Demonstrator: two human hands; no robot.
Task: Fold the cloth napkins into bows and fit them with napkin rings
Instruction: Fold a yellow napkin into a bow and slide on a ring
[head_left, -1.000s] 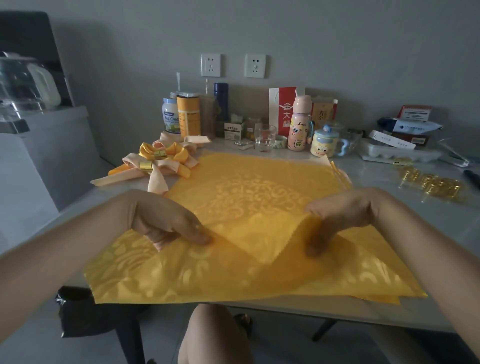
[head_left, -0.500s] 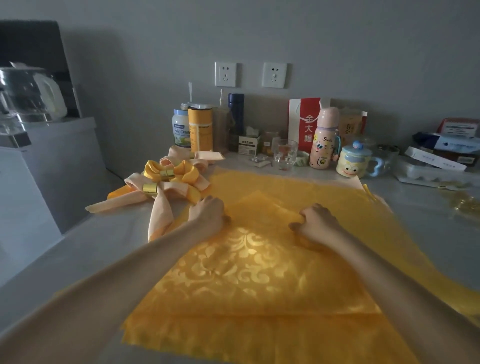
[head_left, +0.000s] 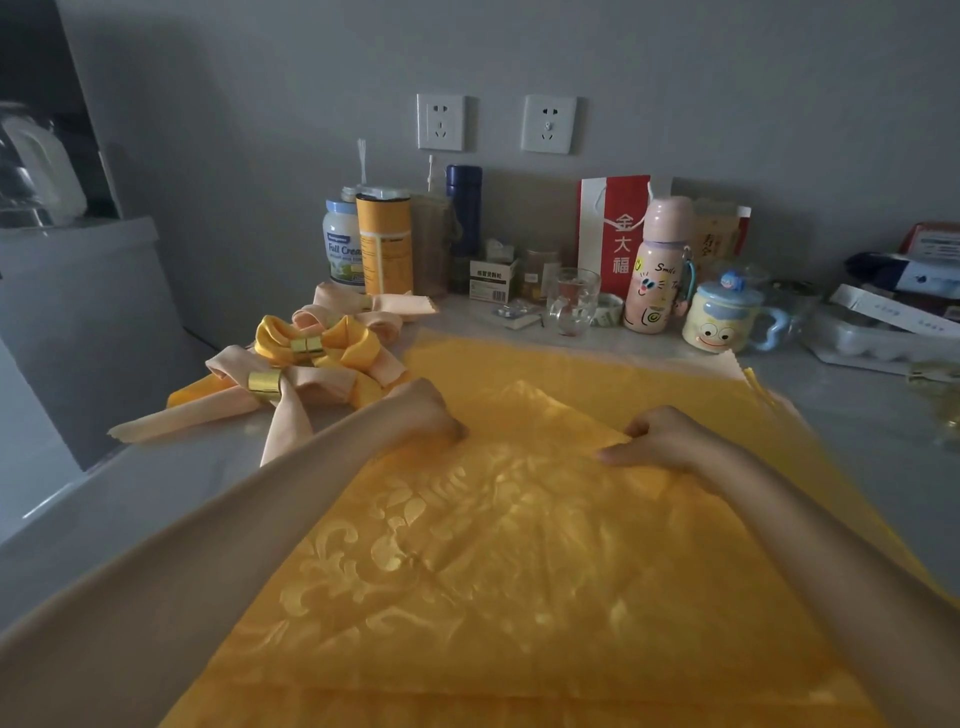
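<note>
Napkin (head_left: 519, 545) edges: left hand (head_left: 423, 410) and right hand (head_left: 662, 441) each clutch its folded-over flap; its far edge stops short of a glass (head_left: 574, 301), contents unclear, table (head_left: 623, 344) showing between.

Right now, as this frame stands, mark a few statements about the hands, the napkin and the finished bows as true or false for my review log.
1. The left hand and the right hand both grip the yellow napkin. True.
2. The finished bows lie to the right of the napkin. False: they lie to its left.
3. A gold ring sits on the nearest of those bows. True.
4. The clear glass stands on the napkin. False: it stands on the table, beyond the napkin's far edge.
</note>
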